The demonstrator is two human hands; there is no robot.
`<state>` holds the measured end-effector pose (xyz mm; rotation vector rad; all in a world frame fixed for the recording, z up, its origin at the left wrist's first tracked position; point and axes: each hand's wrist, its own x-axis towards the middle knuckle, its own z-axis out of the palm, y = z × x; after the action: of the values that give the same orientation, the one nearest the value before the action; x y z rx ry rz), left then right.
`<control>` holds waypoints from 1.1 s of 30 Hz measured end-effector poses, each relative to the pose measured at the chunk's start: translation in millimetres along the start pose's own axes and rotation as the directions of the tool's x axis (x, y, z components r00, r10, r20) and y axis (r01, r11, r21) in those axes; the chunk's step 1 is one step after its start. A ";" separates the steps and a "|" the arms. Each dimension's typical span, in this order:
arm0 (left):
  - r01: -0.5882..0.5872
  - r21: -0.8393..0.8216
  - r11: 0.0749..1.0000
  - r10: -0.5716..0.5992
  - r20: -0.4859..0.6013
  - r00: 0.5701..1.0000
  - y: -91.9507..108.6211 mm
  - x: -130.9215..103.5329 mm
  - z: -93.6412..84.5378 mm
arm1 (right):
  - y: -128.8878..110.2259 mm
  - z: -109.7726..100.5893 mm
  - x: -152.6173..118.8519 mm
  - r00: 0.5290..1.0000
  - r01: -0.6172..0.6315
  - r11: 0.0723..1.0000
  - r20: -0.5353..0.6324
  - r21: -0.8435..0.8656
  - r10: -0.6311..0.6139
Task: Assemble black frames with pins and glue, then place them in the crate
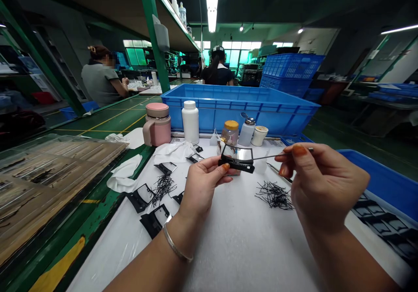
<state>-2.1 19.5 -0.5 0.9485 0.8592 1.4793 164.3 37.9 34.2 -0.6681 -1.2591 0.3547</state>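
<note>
My left hand (203, 183) is closed on a small black plastic frame with a clear window (237, 157), held up over the white work surface (241, 248). Between the fingertips of my right hand (321, 181) is a thin metal rod-like tool (269, 156), its tip reaching the right edge of the frame. Below my right hand lies a loose pile of short black strips (274, 195). Left of my left hand are a second pile of black strips (163, 188) and several similar black frames (156, 219). A pen-like tool (279, 172) rests partly behind my right hand.
A large blue crate (241, 109) closes off the back. Before it stand a pink mug (158, 125), a white bottle (190, 122), a yellow-lidded jar (230, 131) and a pump bottle (247, 131). White cloths (174, 151) lie left. More frames (383, 222) lie right. Two people sit beyond.
</note>
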 end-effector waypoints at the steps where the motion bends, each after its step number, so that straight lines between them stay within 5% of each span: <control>1: 0.000 0.001 1.000 0.000 -0.005 1.000 0.1 -0.3 0.0 | 0.1 0.1 0.9 1.000 -0.001 1.000 -0.016 0.019 0.001; 10: -0.032 -0.075 0.997 0.022 -0.126 0.992 1.2 4.5 -5.8 | 14.3 -6.6 21.9 0.974 -0.006 0.992 -0.226 0.126 0.035; 15: -0.123 -0.152 0.981 0.075 -0.290 0.954 8.2 10.1 -13.7 | 25.5 1.7 26.7 0.974 -0.189 0.976 0.102 -0.105 0.200; 21: -0.179 -0.170 0.969 0.115 -0.329 0.937 9.9 12.2 -16.0 | 32.1 31.4 23.6 0.925 0.051 0.912 0.364 -0.408 0.111; 25: -0.210 -0.137 0.968 0.161 -0.303 0.939 7.1 13.3 -16.9 | 47.5 44.1 21.1 0.838 0.183 0.823 0.524 -0.537 0.156; 29: -0.234 -0.089 0.968 0.203 -0.270 0.941 5.4 13.1 -17.3 | 49.7 43.8 21.3 0.795 0.180 0.820 0.571 -0.544 0.205; 33: -0.212 -0.070 0.975 0.193 -0.211 0.958 5.9 10.4 -14.8 | 28.2 31.8 26.4 0.864 0.066 0.887 0.471 -0.457 0.178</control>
<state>-18.6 29.1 -0.2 0.8458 0.8504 1.8015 144.7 83.5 41.0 -1.0682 -1.8608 0.2870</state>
